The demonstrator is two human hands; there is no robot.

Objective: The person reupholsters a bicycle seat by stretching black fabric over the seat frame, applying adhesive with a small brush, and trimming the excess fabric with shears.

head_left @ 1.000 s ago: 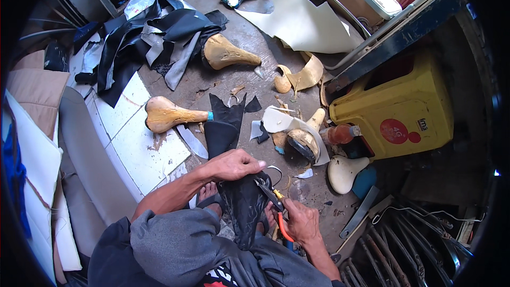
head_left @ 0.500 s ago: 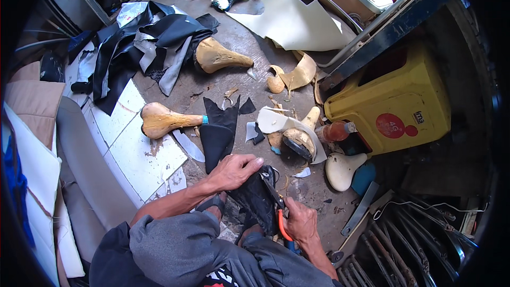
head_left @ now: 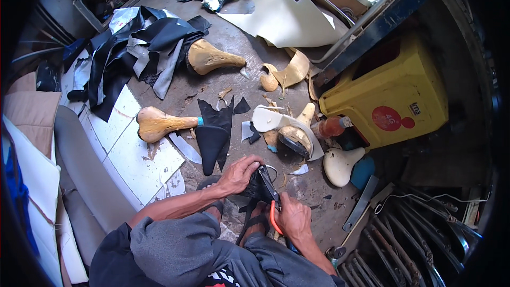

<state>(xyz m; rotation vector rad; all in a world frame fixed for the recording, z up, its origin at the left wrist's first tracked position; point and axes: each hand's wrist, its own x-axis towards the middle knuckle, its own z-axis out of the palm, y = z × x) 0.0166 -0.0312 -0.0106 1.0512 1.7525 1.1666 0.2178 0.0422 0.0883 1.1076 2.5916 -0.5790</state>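
My left hand (head_left: 240, 176) is closed, its thumb and fingers pinching the edge of a black sheet of material (head_left: 257, 187) above my feet. Close on its right, my right hand (head_left: 294, 217) grips scissors (head_left: 269, 182) with an orange handle. Their metal blades point up and away from me, beside the black material and close to my left fingertips. A thin pale loop (head_left: 273, 171) stands by the blade tips. Beyond my left hand lies a flat black saddle-shaped piece (head_left: 213, 144) on the floor. My hands partly hide the black sheet.
Tan bare saddles (head_left: 161, 125) (head_left: 212, 57) lie left and ahead. A saddle with a white cover (head_left: 297, 137), a bottle (head_left: 330, 127) and a cream saddle (head_left: 340, 167) lie right. A yellow stool (head_left: 393, 93) and metal tubes (head_left: 393, 250) border the right, black scraps (head_left: 143, 42) the far left.
The black sheet, which spread down between my feet, now shows as a smaller bunch by my left fingers. My right hand and the scissors have shifted slightly left and up.
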